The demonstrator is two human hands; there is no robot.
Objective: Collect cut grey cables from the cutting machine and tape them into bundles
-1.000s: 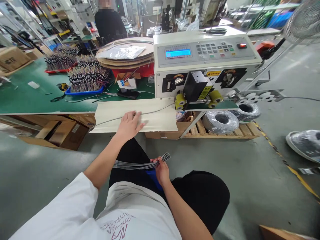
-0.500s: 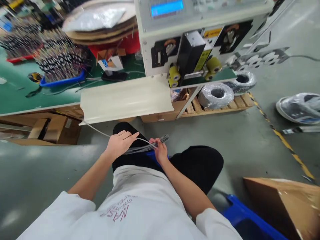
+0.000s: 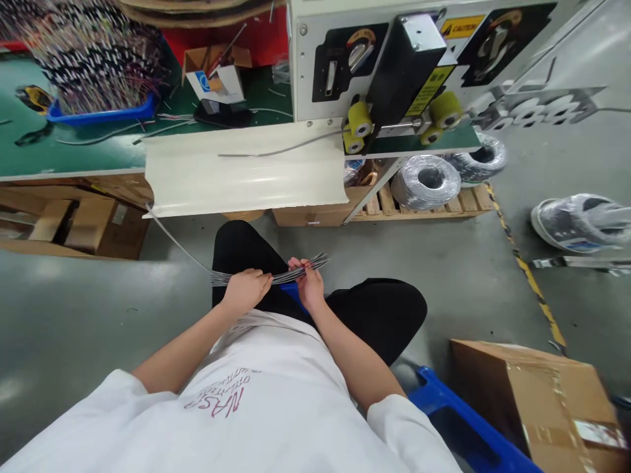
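A bundle of grey cables (image 3: 282,278) lies across my lap, between both hands. My left hand (image 3: 248,289) is wrapped over the bundle's middle, fingers closed around it. Near the right end, my right hand (image 3: 309,284) pinches the same bundle, with the cable ends sticking out past the fingers. One cable from the bundle's left end runs up to the corner of the cream-coloured chute (image 3: 197,177). On the chute lies another grey cable (image 3: 276,152), coming out from the yellow rollers (image 3: 359,119) of the white machine (image 3: 310,72).
On the green bench (image 3: 29,154), a blue tray (image 3: 106,117) holds many cut wires, beside a small open box (image 3: 217,72). Wrapped cable coils (image 3: 426,180) rest on a wooden pallet (image 3: 446,209). A cardboard box (image 3: 522,394) and a blue stool (image 3: 463,420) stand at my right.
My left hand has come down from the single cable onto the bundle. A new length of cable now extends from the rollers onto the chute. The view has tilted lower.
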